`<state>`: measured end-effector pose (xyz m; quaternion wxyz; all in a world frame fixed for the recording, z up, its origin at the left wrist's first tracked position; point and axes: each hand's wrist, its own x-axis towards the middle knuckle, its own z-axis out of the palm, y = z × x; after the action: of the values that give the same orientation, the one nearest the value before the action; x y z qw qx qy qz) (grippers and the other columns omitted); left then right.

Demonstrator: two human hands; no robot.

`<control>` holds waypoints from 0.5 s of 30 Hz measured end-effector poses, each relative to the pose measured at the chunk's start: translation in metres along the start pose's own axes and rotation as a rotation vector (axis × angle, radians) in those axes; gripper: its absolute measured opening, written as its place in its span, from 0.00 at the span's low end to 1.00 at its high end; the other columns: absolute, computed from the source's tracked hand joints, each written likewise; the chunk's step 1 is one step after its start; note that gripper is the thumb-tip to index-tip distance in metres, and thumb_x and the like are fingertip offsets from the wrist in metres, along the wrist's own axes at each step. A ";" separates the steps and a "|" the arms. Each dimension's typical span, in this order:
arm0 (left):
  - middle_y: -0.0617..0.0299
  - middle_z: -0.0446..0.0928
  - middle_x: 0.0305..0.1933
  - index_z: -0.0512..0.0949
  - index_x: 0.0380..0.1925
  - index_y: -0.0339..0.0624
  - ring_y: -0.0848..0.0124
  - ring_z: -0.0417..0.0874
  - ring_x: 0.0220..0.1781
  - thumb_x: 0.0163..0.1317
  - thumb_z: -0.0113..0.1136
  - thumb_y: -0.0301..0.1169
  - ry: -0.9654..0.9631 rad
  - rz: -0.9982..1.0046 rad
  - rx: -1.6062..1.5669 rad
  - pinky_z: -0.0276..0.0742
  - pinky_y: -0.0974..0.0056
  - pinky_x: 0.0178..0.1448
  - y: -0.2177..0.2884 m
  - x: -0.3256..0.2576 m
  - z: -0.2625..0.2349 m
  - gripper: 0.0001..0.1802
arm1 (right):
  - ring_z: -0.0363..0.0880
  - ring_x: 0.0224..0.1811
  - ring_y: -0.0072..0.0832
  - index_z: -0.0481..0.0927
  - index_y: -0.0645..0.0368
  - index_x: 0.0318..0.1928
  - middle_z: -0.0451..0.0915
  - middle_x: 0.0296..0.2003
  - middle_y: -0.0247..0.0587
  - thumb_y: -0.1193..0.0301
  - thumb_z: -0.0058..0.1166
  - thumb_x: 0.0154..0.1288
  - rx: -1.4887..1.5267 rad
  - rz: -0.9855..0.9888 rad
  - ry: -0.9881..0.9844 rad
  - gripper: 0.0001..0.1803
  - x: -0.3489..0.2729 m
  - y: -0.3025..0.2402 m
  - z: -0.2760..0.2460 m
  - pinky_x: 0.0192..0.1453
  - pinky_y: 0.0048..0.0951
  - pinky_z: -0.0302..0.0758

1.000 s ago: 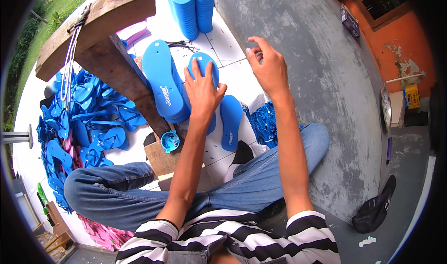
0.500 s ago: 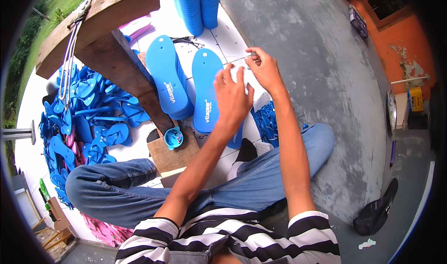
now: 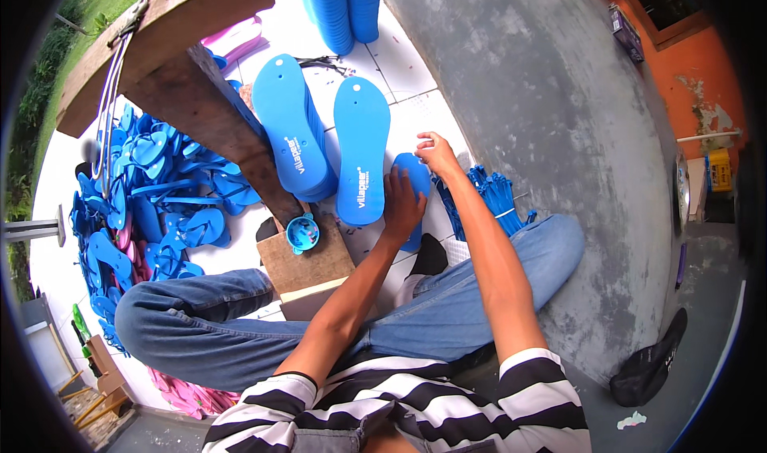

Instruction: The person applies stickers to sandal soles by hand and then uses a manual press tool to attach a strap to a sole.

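Observation:
A single blue sandal sole (image 3: 413, 168) lies at the middle right of the tiles. My left hand (image 3: 404, 205) is over its left edge, fingers apart and reaching onto its face. Just right of that sole's far end, my right hand (image 3: 439, 156) hovers with bent fingers, thumb and forefinger apart, and nothing shows between them. Left of my hands rise two stacks of blue soles: a nearer-to-hand stack (image 3: 361, 141) and a left stack (image 3: 292, 125), each topped by a sole with white lettering. A bundle of blue straps (image 3: 497, 197) lies beyond my right forearm, which hides part of it.
A wooden stand (image 3: 204, 93) with a metal wire tool (image 3: 112, 105) rises at left. A small blue bowl (image 3: 303, 233) sits on a wooden block (image 3: 311, 265). Blue flip-flops (image 3: 152, 197) are heaped at far left. Taller sole stacks (image 3: 327, 9) stand at the back.
Both hands have come down nearer me, the left now onto the single blue sole. The white patterned sheet near my hands no longer shows there, and more of the blue straps is visible.

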<state>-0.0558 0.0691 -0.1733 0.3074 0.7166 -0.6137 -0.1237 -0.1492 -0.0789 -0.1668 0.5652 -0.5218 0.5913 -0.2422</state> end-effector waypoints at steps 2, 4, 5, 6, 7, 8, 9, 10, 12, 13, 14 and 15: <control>0.39 0.60 0.74 0.62 0.69 0.32 0.43 0.66 0.68 0.59 0.65 0.40 -0.021 0.027 0.015 0.66 0.40 0.65 -0.006 0.000 0.007 0.42 | 0.84 0.32 0.24 0.80 0.59 0.56 0.83 0.41 0.40 0.82 0.67 0.52 -0.020 0.027 -0.018 0.28 0.001 0.014 0.003 0.34 0.26 0.81; 0.38 0.56 0.77 0.59 0.72 0.31 0.43 0.66 0.69 0.59 0.66 0.43 -0.041 0.039 0.025 0.66 0.40 0.66 -0.012 0.001 0.014 0.46 | 0.83 0.34 0.25 0.79 0.61 0.56 0.80 0.42 0.41 0.83 0.66 0.54 -0.060 -0.005 -0.015 0.27 0.003 0.024 0.006 0.36 0.25 0.82; 0.39 0.55 0.77 0.59 0.72 0.30 0.43 0.66 0.69 0.58 0.67 0.43 -0.050 0.038 0.027 0.66 0.40 0.65 -0.015 0.001 0.016 0.47 | 0.83 0.35 0.26 0.78 0.63 0.57 0.79 0.43 0.42 0.83 0.66 0.55 -0.081 -0.021 -0.015 0.26 0.002 0.028 0.008 0.37 0.25 0.82; 0.39 0.54 0.78 0.58 0.73 0.30 0.44 0.66 0.69 0.58 0.67 0.44 -0.058 0.037 0.029 0.66 0.40 0.65 -0.018 0.000 0.019 0.48 | 0.83 0.35 0.26 0.78 0.63 0.57 0.79 0.43 0.42 0.83 0.66 0.55 -0.079 -0.018 -0.010 0.26 0.002 0.031 0.011 0.37 0.25 0.82; 0.39 0.54 0.78 0.58 0.72 0.29 0.44 0.66 0.69 0.58 0.68 0.45 -0.085 0.026 0.046 0.67 0.40 0.64 -0.016 0.001 0.019 0.49 | 0.83 0.35 0.26 0.78 0.63 0.57 0.79 0.43 0.42 0.83 0.66 0.55 -0.078 -0.011 -0.001 0.26 0.000 0.036 0.011 0.37 0.25 0.82; 0.40 0.54 0.79 0.59 0.72 0.29 0.44 0.66 0.69 0.57 0.68 0.45 -0.112 0.017 0.063 0.67 0.41 0.64 -0.014 0.001 0.018 0.49 | 0.83 0.35 0.26 0.78 0.63 0.57 0.79 0.43 0.41 0.83 0.66 0.55 -0.077 -0.005 0.008 0.26 0.000 0.039 0.011 0.37 0.25 0.82; 0.40 0.54 0.79 0.59 0.72 0.28 0.44 0.66 0.69 0.57 0.68 0.46 -0.138 0.008 0.079 0.67 0.42 0.64 -0.012 0.002 0.018 0.50 | 0.84 0.35 0.26 0.78 0.63 0.57 0.79 0.43 0.41 0.82 0.66 0.55 -0.068 0.003 0.019 0.26 0.001 0.042 0.011 0.37 0.25 0.82; 0.40 0.54 0.79 0.59 0.72 0.28 0.45 0.66 0.69 0.57 0.68 0.47 -0.143 0.008 0.101 0.67 0.43 0.64 -0.013 0.002 0.018 0.50 | 0.84 0.34 0.26 0.78 0.63 0.57 0.79 0.43 0.41 0.82 0.66 0.55 -0.056 0.010 0.024 0.26 0.000 0.041 0.014 0.37 0.25 0.82; 0.41 0.53 0.80 0.59 0.72 0.28 0.46 0.66 0.70 0.56 0.68 0.48 -0.152 0.010 0.143 0.68 0.44 0.63 -0.016 0.003 0.019 0.50 | 0.84 0.34 0.25 0.78 0.63 0.57 0.78 0.43 0.41 0.82 0.66 0.55 -0.058 0.010 0.034 0.26 -0.001 0.040 0.020 0.37 0.24 0.82; 0.41 0.54 0.79 0.59 0.72 0.29 0.47 0.66 0.70 0.56 0.68 0.48 -0.152 0.024 0.157 0.68 0.45 0.63 -0.015 0.005 0.019 0.51 | 0.83 0.34 0.25 0.78 0.63 0.57 0.78 0.43 0.41 0.82 0.66 0.55 -0.075 0.000 0.040 0.26 0.000 0.041 0.020 0.37 0.24 0.82; 0.41 0.54 0.79 0.59 0.72 0.29 0.47 0.66 0.70 0.56 0.68 0.49 -0.153 0.039 0.171 0.68 0.46 0.63 -0.015 0.006 0.020 0.51 | 0.83 0.34 0.25 0.79 0.62 0.57 0.78 0.43 0.41 0.82 0.66 0.55 -0.091 -0.010 0.046 0.26 0.000 0.042 0.021 0.37 0.24 0.82; 0.41 0.54 0.79 0.59 0.72 0.29 0.48 0.66 0.70 0.56 0.68 0.49 -0.153 0.053 0.185 0.69 0.46 0.63 -0.015 0.006 0.020 0.51 | 0.84 0.34 0.25 0.79 0.61 0.57 0.79 0.43 0.41 0.81 0.65 0.55 -0.115 -0.037 0.053 0.26 0.001 0.043 0.021 0.38 0.25 0.82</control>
<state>-0.0532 0.0583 -0.1969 0.1953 0.7139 -0.6630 -0.1128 -0.1441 -0.0593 -0.2100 0.5138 -0.5576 0.6093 -0.2321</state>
